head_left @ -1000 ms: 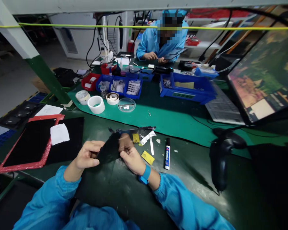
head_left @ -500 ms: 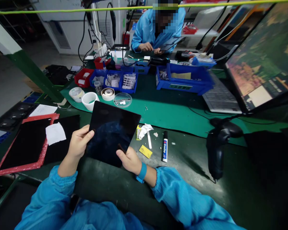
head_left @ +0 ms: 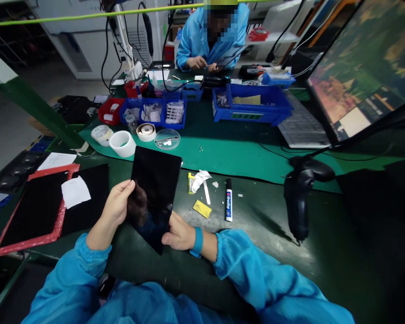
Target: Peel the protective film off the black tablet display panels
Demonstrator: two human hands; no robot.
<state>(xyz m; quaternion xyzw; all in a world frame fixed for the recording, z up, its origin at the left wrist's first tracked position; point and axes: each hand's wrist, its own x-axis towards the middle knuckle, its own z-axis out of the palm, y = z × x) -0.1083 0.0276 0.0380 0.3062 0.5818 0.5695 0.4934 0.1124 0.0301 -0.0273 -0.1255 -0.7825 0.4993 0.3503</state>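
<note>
A glossy black screen panel (head_left: 157, 180) is held tilted above the dark green bench. My left hand (head_left: 119, 202) pinches its left edge, thumb on the front face. Around the lower right edge my right hand (head_left: 179, 231) is closed, its thumb near the front and the other fingers partly hidden behind. To the right of the panel lie a yellow lighter (head_left: 191, 183), a crumpled white tissue (head_left: 200, 180), a yellow rectangular block (head_left: 202, 209) and a marker pen (head_left: 228, 200). A black electric screwdriver (head_left: 297, 207) rests further right.
Tape rolls (head_left: 122, 144) and a clear round dish (head_left: 168, 139) stand on the green mat (head_left: 216, 148). Blue bins (head_left: 253, 105) line the back. At left lies a red-edged dark panel (head_left: 33, 207). Across the bench sits a co-worker (head_left: 195, 40); a monitor (head_left: 367, 67) stands at right.
The panel has turned in my hands and now appears narrower and steeper, its lower corner further down. My right hand has shifted slightly down and left. The whole view has moved a little.
</note>
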